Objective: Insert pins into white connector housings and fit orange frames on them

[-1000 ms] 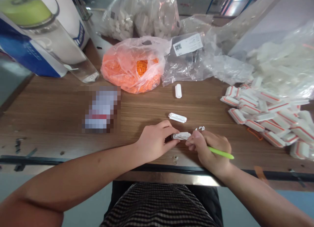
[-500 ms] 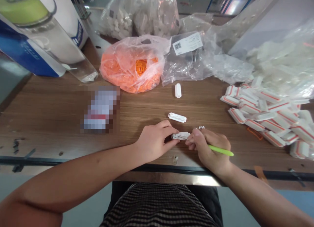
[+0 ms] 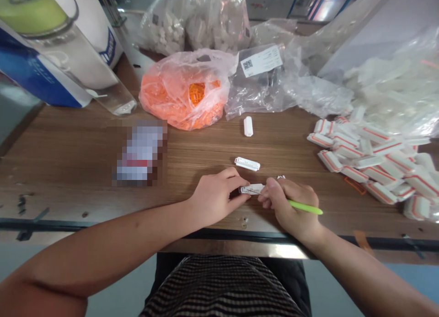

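My left hand (image 3: pixel 214 196) pinches the left end of a small white plastic part (image 3: pixel 253 189) lying near the front edge of the wooden table (image 3: pixel 85 171). My right hand (image 3: pixel 291 207) is closed around a green-handled pointed tool (image 3: pixel 305 208), and the thin metal tip rests on the white part. Just beyond my hands lie a second white ribbed part (image 3: pixel 247 163) and a short white cap (image 3: pixel 248 126). A tiny white piece (image 3: pixel 281 176) peeks out behind my right hand.
A pile of white parts with orange trim (image 3: pixel 370 166) lies at the right. Behind are a bag of orange pieces (image 3: pixel 185 91), clear bags (image 3: pixel 260 79) with a label, bags of white parts (image 3: pixel 199 24), and a clear jug (image 3: pixel 68 52) at far left.
The hands have hardly moved; my right hand and the tool have crept slightly left and up along the white part.
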`<state>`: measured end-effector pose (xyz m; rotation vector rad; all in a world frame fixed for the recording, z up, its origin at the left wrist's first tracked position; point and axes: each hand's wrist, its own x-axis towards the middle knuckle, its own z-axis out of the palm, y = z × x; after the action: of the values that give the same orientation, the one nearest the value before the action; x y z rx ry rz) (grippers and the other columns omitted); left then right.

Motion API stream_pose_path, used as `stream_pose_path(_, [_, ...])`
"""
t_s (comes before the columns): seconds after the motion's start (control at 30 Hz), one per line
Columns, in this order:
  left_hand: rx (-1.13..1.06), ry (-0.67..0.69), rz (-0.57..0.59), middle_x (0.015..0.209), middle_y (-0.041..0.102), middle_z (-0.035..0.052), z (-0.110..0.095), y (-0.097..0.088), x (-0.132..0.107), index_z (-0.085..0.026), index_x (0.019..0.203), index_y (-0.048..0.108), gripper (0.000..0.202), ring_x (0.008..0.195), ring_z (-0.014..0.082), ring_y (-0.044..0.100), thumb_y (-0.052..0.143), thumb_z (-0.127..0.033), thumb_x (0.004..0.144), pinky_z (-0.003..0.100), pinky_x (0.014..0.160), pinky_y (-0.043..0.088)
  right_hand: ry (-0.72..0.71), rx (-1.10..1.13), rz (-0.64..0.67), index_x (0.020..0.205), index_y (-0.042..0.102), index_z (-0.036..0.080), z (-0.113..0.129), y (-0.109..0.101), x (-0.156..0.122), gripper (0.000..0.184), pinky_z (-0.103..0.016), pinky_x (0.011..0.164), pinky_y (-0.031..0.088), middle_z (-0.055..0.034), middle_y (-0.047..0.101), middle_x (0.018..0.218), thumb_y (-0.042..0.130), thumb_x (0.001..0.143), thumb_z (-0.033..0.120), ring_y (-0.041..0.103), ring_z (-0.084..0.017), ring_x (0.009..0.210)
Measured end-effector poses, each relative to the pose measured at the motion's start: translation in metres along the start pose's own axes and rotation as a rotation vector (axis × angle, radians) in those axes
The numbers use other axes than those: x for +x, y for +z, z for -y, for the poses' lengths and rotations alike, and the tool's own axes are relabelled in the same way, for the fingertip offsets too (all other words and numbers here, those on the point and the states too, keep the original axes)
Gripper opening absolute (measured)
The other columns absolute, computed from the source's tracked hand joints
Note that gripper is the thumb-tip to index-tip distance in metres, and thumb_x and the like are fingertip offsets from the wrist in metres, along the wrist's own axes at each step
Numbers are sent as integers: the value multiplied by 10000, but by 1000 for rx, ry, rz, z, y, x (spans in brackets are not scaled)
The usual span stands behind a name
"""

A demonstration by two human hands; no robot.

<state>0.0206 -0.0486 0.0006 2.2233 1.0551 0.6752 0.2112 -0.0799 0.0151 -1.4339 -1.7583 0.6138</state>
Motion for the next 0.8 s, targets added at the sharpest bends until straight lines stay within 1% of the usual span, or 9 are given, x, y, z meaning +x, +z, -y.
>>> stream_pose_path(0.1, [-1,-3,-2,955,678,20,0,0,0,-198,1019,702,183,741,123,641,668,-306,876,235,629,494,13,13,-10,569,641,200,0,-1,2,398,-187,474,476,39,643,489,505,938,254,595,-65,414])
stream_pose_path(0.27, [1,-15,-7,935,677,9,-1,1,0,-222,1022,712,180,667,102,610,660,-317,879,218,585,474,84,79,-110,558,650,205,-2,-2,0,410,-199,453,475,28,660,504,517,938,279,591,-72,403])
stream_pose_path(0.43, [12,-12,0,950,675,16,-1,0,0,-212,1030,709,192,658,100,601,651,-323,885,223,591,480,82,43,-61,557,642,206,-1,-3,2,410,-206,449,472,26,651,486,505,937,278,588,-77,396])
stream_pose_path(0.57, [6,-10,-5,943,675,18,-2,-1,0,-207,1020,705,183,676,108,608,648,-319,887,225,596,482,20,-20,-2,559,630,206,2,-4,6,402,-211,469,470,31,644,486,494,934,260,596,-79,408])
stream_pose_path(0.63, [6,-14,-6,941,676,20,-3,-1,1,-200,1015,704,178,670,108,605,655,-308,883,226,593,479,13,-21,15,560,628,206,3,-5,6,398,-211,482,471,40,623,464,498,933,257,595,-79,409])
stream_pose_path(0.7, [9,-17,-3,941,677,21,-3,-1,1,-201,1015,705,178,665,106,601,656,-309,882,226,593,477,51,15,-4,561,633,205,2,-4,5,398,-209,478,470,42,621,462,508,934,267,589,-78,400])
stream_pose_path(0.8, [1,-12,0,944,677,18,-2,0,1,-210,1014,708,176,669,105,602,649,-317,887,225,599,478,98,65,-75,555,644,205,0,-3,3,406,-210,475,474,34,642,482,518,933,283,580,-76,393])
